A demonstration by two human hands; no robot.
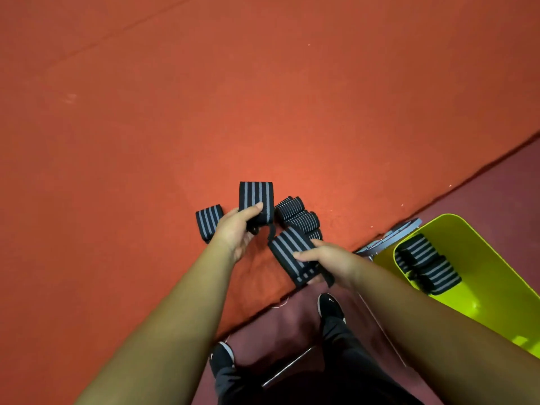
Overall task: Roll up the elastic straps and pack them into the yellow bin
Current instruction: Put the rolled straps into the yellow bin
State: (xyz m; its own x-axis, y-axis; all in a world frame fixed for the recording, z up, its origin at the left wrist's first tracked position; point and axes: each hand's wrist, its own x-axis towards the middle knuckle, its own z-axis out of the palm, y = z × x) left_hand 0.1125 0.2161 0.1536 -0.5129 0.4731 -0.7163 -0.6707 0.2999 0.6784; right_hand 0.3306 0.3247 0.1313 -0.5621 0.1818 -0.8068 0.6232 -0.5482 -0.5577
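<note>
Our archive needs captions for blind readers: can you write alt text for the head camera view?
Over an orange table, the left hand grips the farther strap and the right hand the nearer strap, both black with grey stripes. Rolled straps lie beside them, and more rolls sit in the yellow bin at right.

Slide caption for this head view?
Left hand holds the upright strap, right hand the tilted strap; rolled straps sit on the red surface, packed straps in the yellow bin.
</note>
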